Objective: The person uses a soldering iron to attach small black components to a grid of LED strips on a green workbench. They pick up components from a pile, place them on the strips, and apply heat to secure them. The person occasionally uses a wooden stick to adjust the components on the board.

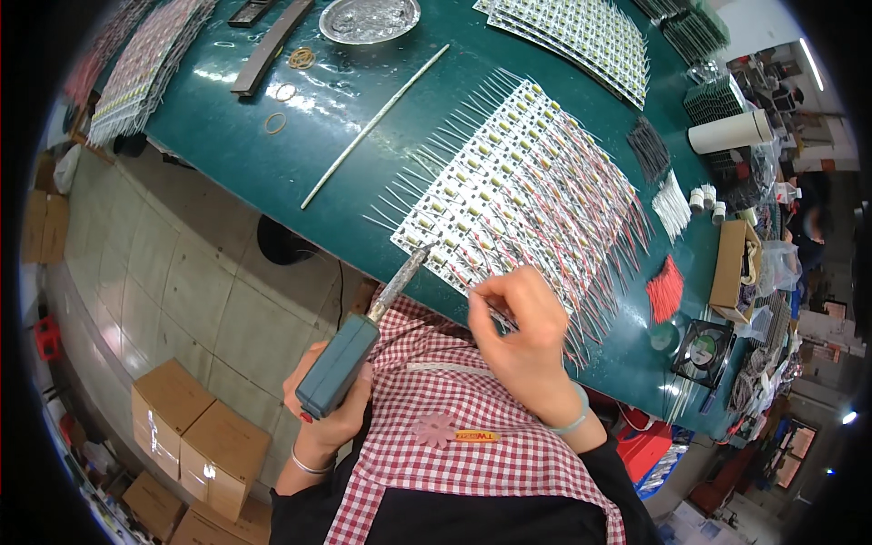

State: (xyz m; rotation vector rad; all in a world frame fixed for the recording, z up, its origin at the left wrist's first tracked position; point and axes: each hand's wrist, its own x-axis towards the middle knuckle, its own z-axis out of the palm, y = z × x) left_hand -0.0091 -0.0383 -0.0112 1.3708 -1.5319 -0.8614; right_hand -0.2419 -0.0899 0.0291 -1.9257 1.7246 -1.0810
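Observation:
My left hand (329,429) is closed round the dark green body of a soldering iron (338,365). Its metal tip points up and right, at the near left corner of a white circuit board panel (459,186). Rows of small yellowish components cover the panel. Bare leads stick out along its left side, and red and dark wires (595,250) fan out to the right. Over the panel's near edge, my right hand (529,331) is closed with thumb and forefinger pinched together; what they hold, if anything, is too fine to make out.
Bundles of black (648,150), white (672,207) and red wires (666,289) lie right of the panel, near a small fan (702,352). A thin rod (377,123), a foil dish (370,18) and more panels (577,41) are farther back. Cardboard boxes (222,459) stand on the floor at left.

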